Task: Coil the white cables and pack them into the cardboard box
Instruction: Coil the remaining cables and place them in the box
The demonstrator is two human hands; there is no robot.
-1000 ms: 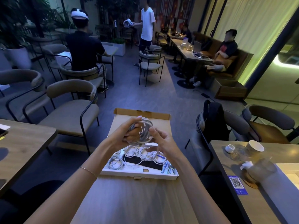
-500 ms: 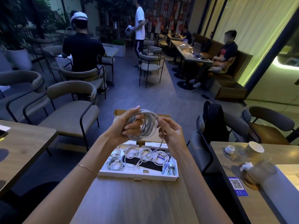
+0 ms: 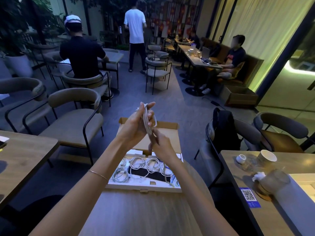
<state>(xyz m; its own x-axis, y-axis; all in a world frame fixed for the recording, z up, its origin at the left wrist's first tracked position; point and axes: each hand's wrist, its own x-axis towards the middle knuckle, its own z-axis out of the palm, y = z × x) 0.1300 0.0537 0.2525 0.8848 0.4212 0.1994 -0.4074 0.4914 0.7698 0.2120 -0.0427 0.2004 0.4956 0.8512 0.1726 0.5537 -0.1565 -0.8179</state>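
Note:
My left hand (image 3: 138,123) is raised above the cardboard box (image 3: 144,188) and grips a coil of white cable (image 3: 148,122), seen edge-on, with the loops around its fingers. Just below it my right hand (image 3: 159,144) pinches the loose strand of the same cable. That strand hangs down to the box, its free end (image 3: 167,180) dangling over the right side. Several coiled white cables (image 3: 148,165) lie side by side inside the box around a dark insert. The box lid (image 3: 163,140) stands open behind my hands.
The box sits at the far edge of a wooden table (image 3: 136,215). A second table on the right holds a paper cup (image 3: 266,155), a small white cup (image 3: 241,158) and glassware. A chair with a black backpack (image 3: 223,128) stands right; empty chairs stand left. People sit and stand further back.
Both hands rose with the coil. The left hand turned the coil from face-on to edge-on, and the right hand dropped below it, drawing the loose strand down.

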